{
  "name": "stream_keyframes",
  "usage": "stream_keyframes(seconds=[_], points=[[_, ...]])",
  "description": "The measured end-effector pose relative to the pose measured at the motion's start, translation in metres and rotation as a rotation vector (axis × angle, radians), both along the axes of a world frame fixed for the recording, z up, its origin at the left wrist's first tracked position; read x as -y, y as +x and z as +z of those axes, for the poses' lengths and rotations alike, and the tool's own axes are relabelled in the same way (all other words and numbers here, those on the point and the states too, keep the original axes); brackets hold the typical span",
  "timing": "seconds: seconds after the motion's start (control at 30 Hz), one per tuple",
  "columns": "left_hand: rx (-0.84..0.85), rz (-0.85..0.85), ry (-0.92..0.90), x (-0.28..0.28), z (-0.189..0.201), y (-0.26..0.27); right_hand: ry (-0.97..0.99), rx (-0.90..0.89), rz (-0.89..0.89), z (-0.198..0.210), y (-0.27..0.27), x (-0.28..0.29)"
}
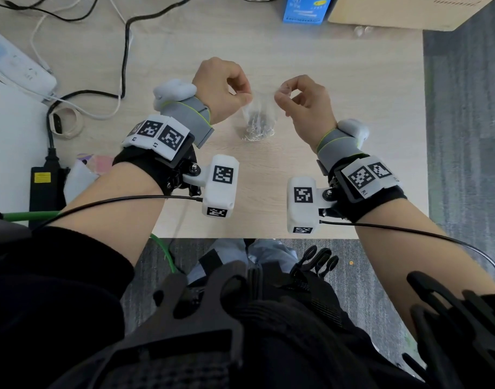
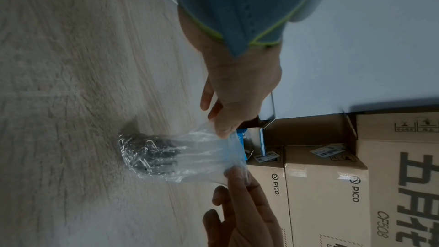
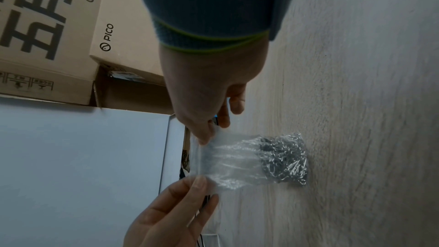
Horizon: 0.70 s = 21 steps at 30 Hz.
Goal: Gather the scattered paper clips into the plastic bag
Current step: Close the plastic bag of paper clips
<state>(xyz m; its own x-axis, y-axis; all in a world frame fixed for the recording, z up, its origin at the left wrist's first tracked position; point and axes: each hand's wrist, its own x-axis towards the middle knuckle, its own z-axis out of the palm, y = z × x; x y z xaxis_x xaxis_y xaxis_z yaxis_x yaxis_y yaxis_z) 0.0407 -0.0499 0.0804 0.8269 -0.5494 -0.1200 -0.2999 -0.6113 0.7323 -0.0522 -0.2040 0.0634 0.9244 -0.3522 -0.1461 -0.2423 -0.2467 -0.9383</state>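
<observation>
A small clear plastic bag stands upright on the wooden table, its bottom resting on the surface. A heap of silver paper clips fills its lower part. My left hand pinches the left top corner of the bag and my right hand pinches the right top corner, stretching the mouth between them. The left wrist view shows the bag, the clips, my left hand and right hand. The right wrist view shows the bag, the clips, my right hand and left hand.
A white power strip, black and white cables and a black power adapter lie at the left. A blue box and a cardboard box stand at the back. The table's front edge is near my body.
</observation>
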Motion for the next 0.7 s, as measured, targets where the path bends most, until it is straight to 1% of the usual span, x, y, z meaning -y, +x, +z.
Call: stream_keyframes(seconds=[0.17,0.37,0.5,0.7], points=[[-0.024,0.003,-0.046,0.003,0.001,-0.005,-0.022,0.002,0.015,-0.001,-0.002,-0.001],[-0.035,0.084,-0.092,0.005,0.0,-0.009,-0.014,0.008,0.003,-0.003,-0.003,-0.002],[-0.056,0.069,-0.081,0.005,0.001,-0.011,-0.014,0.029,-0.025,-0.004,-0.004,0.001],[-0.065,0.046,-0.09,0.008,0.004,-0.015,-0.013,0.033,-0.011,-0.003,-0.007,0.002]])
